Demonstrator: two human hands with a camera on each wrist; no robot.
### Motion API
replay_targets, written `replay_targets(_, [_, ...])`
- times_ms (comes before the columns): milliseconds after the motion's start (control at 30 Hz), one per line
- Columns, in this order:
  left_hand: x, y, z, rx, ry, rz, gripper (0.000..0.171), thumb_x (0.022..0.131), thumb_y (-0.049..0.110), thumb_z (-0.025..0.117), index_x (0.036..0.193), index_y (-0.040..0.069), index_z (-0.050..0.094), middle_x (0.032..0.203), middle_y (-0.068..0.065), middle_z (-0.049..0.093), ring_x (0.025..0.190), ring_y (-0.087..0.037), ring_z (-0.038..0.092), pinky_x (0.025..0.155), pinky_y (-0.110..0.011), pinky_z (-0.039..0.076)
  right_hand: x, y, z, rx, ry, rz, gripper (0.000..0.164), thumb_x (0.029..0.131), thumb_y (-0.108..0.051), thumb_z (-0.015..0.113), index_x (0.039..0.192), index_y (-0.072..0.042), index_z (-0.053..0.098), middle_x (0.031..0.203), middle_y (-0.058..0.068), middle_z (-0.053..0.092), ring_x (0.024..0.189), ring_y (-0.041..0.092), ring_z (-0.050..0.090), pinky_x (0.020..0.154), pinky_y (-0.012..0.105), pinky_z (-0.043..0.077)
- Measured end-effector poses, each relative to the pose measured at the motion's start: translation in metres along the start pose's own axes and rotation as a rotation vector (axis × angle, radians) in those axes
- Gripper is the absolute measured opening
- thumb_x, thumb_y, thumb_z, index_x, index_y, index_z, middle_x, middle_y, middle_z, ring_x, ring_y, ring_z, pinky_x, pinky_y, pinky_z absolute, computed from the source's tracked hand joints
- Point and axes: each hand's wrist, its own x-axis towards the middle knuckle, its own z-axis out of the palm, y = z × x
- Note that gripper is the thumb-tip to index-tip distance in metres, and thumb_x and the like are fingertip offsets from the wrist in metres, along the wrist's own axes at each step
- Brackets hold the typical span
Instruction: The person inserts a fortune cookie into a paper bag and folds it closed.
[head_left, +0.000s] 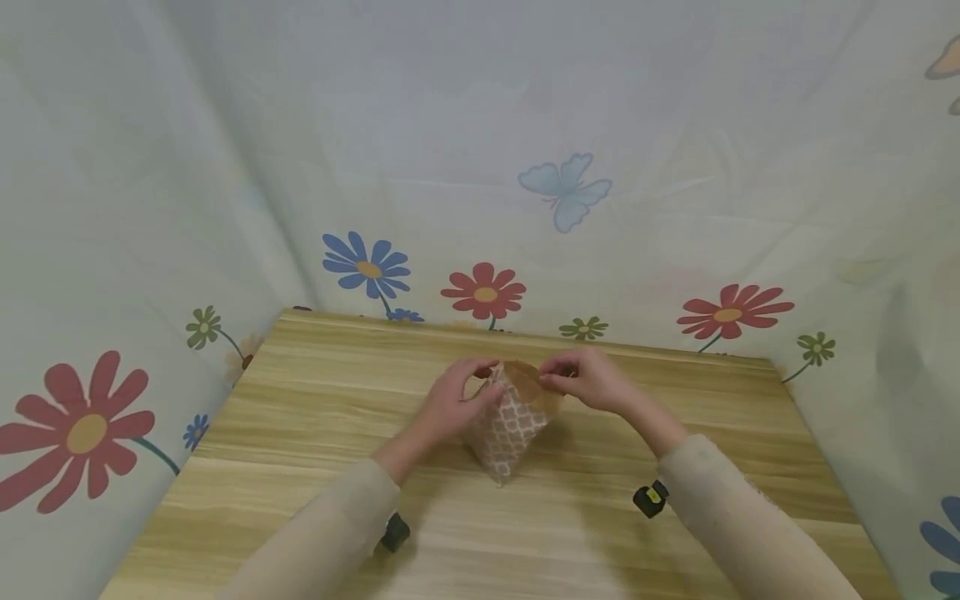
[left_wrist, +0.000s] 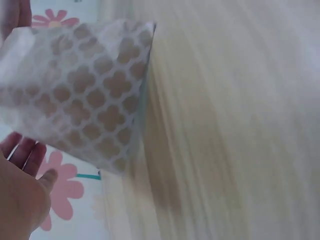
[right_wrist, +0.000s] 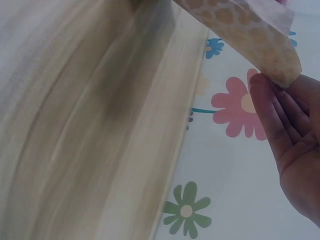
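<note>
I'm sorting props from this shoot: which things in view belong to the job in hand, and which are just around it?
In the job:
- patterned paper bag
- left hand, holding it
- right hand, pinching its edge

Just around it:
- wooden table
- flowered backdrop
- black wrist devices

Left sleeve (head_left: pixel 322 529): long, pale cream, plain cloth, fairly loose about the forearm, its cuff ending short of the wrist
Right sleeve (head_left: pixel 750 525): the same pale cream cloth, likewise stopping short of the wrist
Left hand (head_left: pixel 456 400): bare
Right hand (head_left: pixel 592 379): bare
Left wrist camera (head_left: pixel 395 533): small, black, blocky, detail too blurred to tell
Right wrist camera (head_left: pixel 649 499): small, black, boxy, marked with a yellow patch
</note>
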Motion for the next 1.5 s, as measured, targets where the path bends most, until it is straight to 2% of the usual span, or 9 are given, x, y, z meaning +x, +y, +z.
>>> replay_targets(267, [0.009,-0.002,-0.001,-0.043,-0.027,-0.070,0.031,0.101,0.034,0.075,0.123,0.012,0.075,0.119,-0.002,0.073,0.115,-0.021,0.066,0.106,-0.047,0.054,0.005,0.002,-0.001,0.002,-0.006,0.007,0.007,0.101,-0.012,0.075,0.104,-0.010,0.081,0.093,-0.003,0.078,0.082,0.011,0.070,0.073,0.030,0.059])
replay_targets(400, [0.009,-0.001,0.003,-0.079,-0.048,-0.147,0.022,0.101,0.037,0.076,0.108,0.016,0.078,0.106,0.004,0.075,0.104,-0.017,0.069,0.096,-0.039,0.057,0.007,0.008,0.004,0.026,0.000,-0.008,0.008,0.101,-0.011,0.075,0.105,-0.008,0.081,0.093,-0.002,0.078,0.082,0.010,0.069,0.073,0.029,0.058])
replay_targets(500, [0.008,0.000,0.005,-0.082,-0.067,-0.196,0.021,0.101,0.038,0.076,0.100,0.017,0.078,0.095,0.005,0.073,0.092,-0.016,0.065,0.086,-0.035,0.055,0.008,0.013,0.009,0.048,0.016,-0.033,0.008,0.100,-0.009,0.076,0.104,-0.006,0.081,0.092,0.000,0.078,0.081,0.010,0.068,0.073,0.028,0.057])
replay_targets(633, [0.008,-0.003,0.008,-0.056,-0.072,-0.216,0.017,0.102,0.034,0.075,0.098,0.018,0.076,0.090,0.005,0.069,0.085,-0.016,0.059,0.078,-0.033,0.050,0.009,0.017,0.014,0.081,0.034,-0.042,0.007,0.099,-0.008,0.077,0.103,-0.005,0.081,0.091,0.002,0.078,0.080,0.011,0.068,0.073,0.027,0.057])
replay_targets(933, [0.007,0.000,0.011,-0.048,-0.059,-0.231,0.009,0.100,0.021,0.078,0.099,0.013,0.076,0.093,0.002,0.070,0.086,-0.016,0.060,0.079,-0.032,0.052,0.005,0.022,0.021,0.126,0.048,0.040,0.009,0.101,-0.011,0.075,0.106,-0.005,0.081,0.094,0.003,0.077,0.085,0.014,0.068,0.077,0.028,0.056])
replay_targets(1100, [0.006,0.000,0.014,-0.067,-0.025,-0.268,0.010,0.099,0.023,0.079,0.099,0.013,0.076,0.093,0.003,0.071,0.087,-0.015,0.062,0.077,-0.031,0.054,-0.008,0.031,0.024,0.260,0.114,0.086,0.023,0.105,-0.014,0.070,0.119,0.004,0.075,0.109,0.015,0.077,0.094,0.019,0.072,0.081,0.029,0.060])
replay_targets(1267, [0.004,-0.001,0.017,-0.084,0.058,-0.319,0.016,0.100,0.026,0.078,0.092,0.013,0.073,0.089,0.001,0.069,0.085,-0.015,0.061,0.075,-0.031,0.052,-0.029,0.039,0.032,0.443,0.144,0.208,0.037,0.107,-0.018,0.068,0.132,0.009,0.066,0.119,0.023,0.075,0.101,0.030,0.076,0.090,0.041,0.063])
replay_targets(1400, [0.003,-0.001,0.018,-0.102,0.121,-0.372,0.022,0.101,0.030,0.077,0.089,0.012,0.072,0.089,0.000,0.069,0.085,-0.017,0.061,0.075,-0.032,0.051,-0.040,0.042,0.045,0.508,0.115,0.260,0.040,0.106,-0.017,0.069,0.133,0.012,0.063,0.116,0.025,0.076,0.107,0.040,0.075,0.096,0.050,0.059])
replay_targets(1500, [0.003,0.000,0.021,-0.122,0.147,-0.398,0.022,0.100,0.031,0.078,0.092,0.012,0.073,0.091,-0.002,0.070,0.088,-0.018,0.062,0.078,-0.034,0.053,-0.041,0.042,0.055,0.539,0.121,0.267,0.036,0.105,-0.015,0.070,0.128,0.012,0.064,0.113,0.024,0.076,0.107,0.039,0.074,0.097,0.048,0.060])
